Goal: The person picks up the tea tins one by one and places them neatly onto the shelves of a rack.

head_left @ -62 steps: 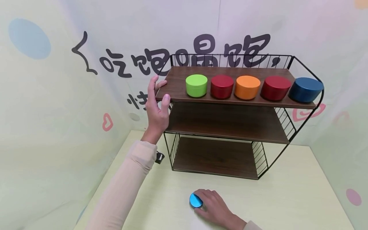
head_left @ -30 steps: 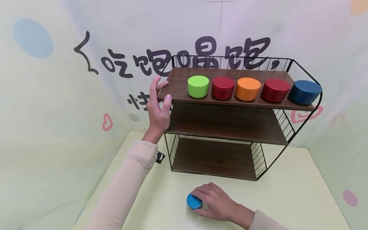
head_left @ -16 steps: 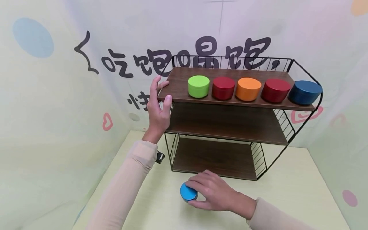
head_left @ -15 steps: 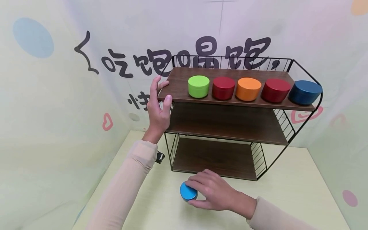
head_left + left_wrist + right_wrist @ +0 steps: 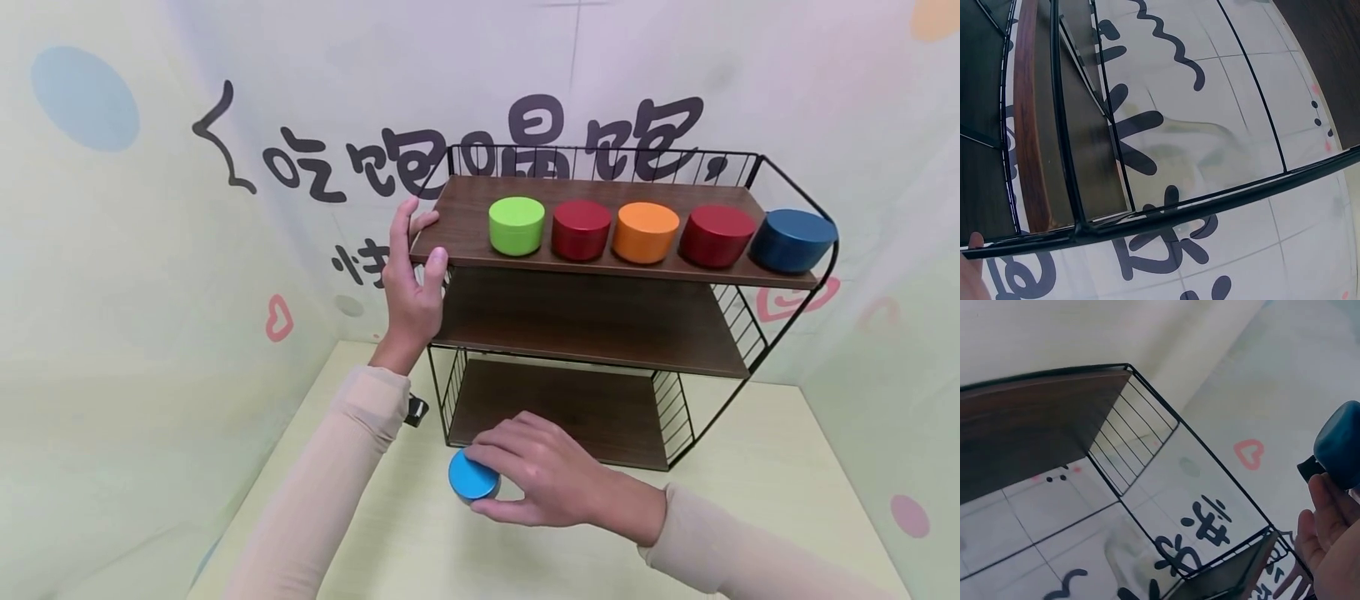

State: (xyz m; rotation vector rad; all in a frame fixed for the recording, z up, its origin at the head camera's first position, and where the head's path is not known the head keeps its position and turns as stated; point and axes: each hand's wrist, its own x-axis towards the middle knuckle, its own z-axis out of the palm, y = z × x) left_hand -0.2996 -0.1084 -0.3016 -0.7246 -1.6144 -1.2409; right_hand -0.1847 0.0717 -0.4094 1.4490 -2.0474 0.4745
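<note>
Low in the centre of the head view, the right hand (image 5: 547, 483) is gripping a small light blue tin (image 5: 473, 478), its fingers (image 5: 501, 435) curling over the top and the thumb closing in beneath, so they are clamped on the tin. The tin is sitting just above the pale bench (image 5: 750, 517), directly in front of the lowest board of the wire shelf rack (image 5: 592, 317), near that board's left end. In the right wrist view the same tin (image 5: 1341, 447) is showing at the right edge of the frame, with fingertips (image 5: 1329, 500) pressing against its underside.

At centre left of the head view, the left hand (image 5: 412, 283) is holding the left end of the rack's top board; its thumb is lying on the board's upper face and the fingers are wrapping round the edge, clamped on the rack.

Along the top board five tins are standing in a row, running left to right: a green tin (image 5: 516, 225), a red tin (image 5: 581, 229), an orange tin (image 5: 646, 232), a second red tin (image 5: 716, 236) and a dark blue tin (image 5: 792, 240) at the far right end. The middle board is showing bare wood.
</note>
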